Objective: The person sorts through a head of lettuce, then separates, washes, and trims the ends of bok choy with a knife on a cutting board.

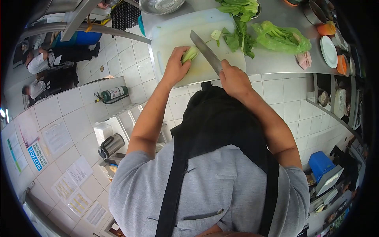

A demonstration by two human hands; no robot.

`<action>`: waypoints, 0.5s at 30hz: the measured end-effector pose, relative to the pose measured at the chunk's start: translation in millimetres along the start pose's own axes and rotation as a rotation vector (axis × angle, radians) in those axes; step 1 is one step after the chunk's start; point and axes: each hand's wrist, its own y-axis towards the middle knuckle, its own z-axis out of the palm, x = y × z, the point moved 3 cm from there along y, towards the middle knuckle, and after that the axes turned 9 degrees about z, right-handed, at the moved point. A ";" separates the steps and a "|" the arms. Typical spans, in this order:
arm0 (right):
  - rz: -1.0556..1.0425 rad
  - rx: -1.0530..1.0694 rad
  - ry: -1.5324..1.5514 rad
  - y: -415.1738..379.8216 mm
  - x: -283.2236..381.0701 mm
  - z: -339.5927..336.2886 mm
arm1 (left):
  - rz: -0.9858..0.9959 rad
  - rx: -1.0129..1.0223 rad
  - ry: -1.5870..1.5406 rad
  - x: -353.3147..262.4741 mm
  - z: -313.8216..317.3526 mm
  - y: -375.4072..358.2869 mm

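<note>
My left hand is closed around a pale green bok choy base and rests on the white cutting board. In my right hand is the handle of a large kitchen knife. Its broad blade points away and to the left over the board, a little to the right of the bok choy and apart from it. Beyond the blade lies a small pale cut piece. Loose dark green leaves spread over the board's right side.
Right of the board, a green plastic bag of leafy vegetables lies on the steel counter. Past it are a pinkish cloth, a white plate and a pot. A metal bowl stands behind the board. Two people are at far left.
</note>
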 end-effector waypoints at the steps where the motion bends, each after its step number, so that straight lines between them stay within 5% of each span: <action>1: 0.010 0.007 -0.010 -0.4 2.6 -1.8 | 0.005 -0.004 -0.003 -0.4 -0.1 0.3; 9: 0.019 0.052 -0.139 21.4 -1.6 21.4 | 0.026 0.000 -0.035 19.5 -4.5 4.5; 14: 0.030 -0.035 -0.073 7.5 -31.0 11.9 | -0.477 -0.163 -1.178 9.1 -37.6 1.5; 15: 0.013 -0.033 -0.079 5.6 -36.5 12.5 | -0.445 -0.167 -1.323 3.0 -38.4 0.5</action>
